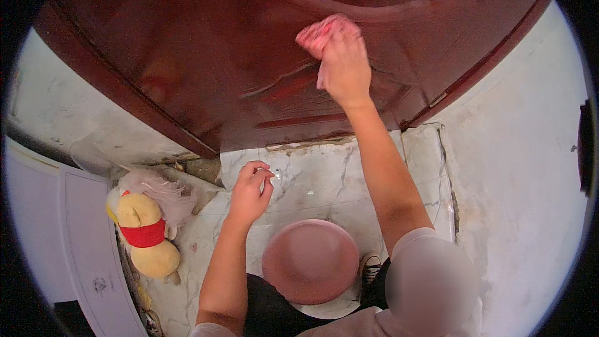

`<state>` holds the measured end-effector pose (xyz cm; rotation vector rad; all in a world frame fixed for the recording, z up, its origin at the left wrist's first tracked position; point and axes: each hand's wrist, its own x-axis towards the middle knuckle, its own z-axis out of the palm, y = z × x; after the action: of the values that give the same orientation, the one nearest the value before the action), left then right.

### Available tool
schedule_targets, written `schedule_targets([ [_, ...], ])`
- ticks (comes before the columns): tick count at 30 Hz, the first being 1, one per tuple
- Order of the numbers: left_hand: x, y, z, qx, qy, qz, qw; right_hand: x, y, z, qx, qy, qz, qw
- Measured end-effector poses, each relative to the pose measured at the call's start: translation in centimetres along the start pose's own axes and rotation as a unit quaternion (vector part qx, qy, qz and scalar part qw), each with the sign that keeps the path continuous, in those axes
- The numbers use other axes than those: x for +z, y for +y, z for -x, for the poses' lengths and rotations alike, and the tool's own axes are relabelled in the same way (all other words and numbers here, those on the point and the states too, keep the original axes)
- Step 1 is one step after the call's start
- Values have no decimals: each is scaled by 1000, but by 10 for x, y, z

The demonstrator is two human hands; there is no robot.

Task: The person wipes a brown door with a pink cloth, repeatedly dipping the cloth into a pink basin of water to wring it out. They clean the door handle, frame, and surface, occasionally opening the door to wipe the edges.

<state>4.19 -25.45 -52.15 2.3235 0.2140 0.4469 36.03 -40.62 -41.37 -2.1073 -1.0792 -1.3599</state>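
My right hand (348,72) is pressed over a pink patterned cloth (314,37) against a dark red panelled door (196,65). The cloth is bunched under the fingers, and a corner of it hangs out beside the palm. My left hand (251,192) hovers above the marbled floor tiles (323,182) with its fingers loosely curled and apart, holding nothing. Between my legs, below both hands, stands a round pink basin (310,262). The hand and cloth on the door are slightly blurred.
To the left lie a yellow plush toy with a red band (142,236) and a crumpled clear plastic bag (161,192). A white cabinet (89,243) stands beyond them. White walls (510,150) flank the door frame. My sneaker (371,269) is beside the basin.
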Motion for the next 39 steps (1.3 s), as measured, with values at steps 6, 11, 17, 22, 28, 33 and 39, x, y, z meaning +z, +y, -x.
schedule_targets([
  [6, 27, 16, -15, 28, -14, 11, 999, 4, 73, 37, 13, 89, 31, 995],
  [11, 43, 14, -12, 9, -28, 16, 999, -24, 97, 42, 24, 22, -7, 999],
  [17, 59, 40, -27, 53, -45, -4, 998, -49, 135, -11, 30, 190, 1, 981],
  [22, 73, 38, -26, 23, -44, 10, 999, -36, 121, 68, 142, 97, -32, 985],
  [28, 82, 46, -26, 5, -60, 45, 997, -106, 192, -89, 88, 257, -35, 962],
  [33, 78, 67, -26, -51, -51, 138, 988, -77, 178, -18, 123, 234, -24, 964],
  [39, 81, 78, -29, -93, -22, 225, 970, 28, 107, 150, 535, 171, -21, 827],
])
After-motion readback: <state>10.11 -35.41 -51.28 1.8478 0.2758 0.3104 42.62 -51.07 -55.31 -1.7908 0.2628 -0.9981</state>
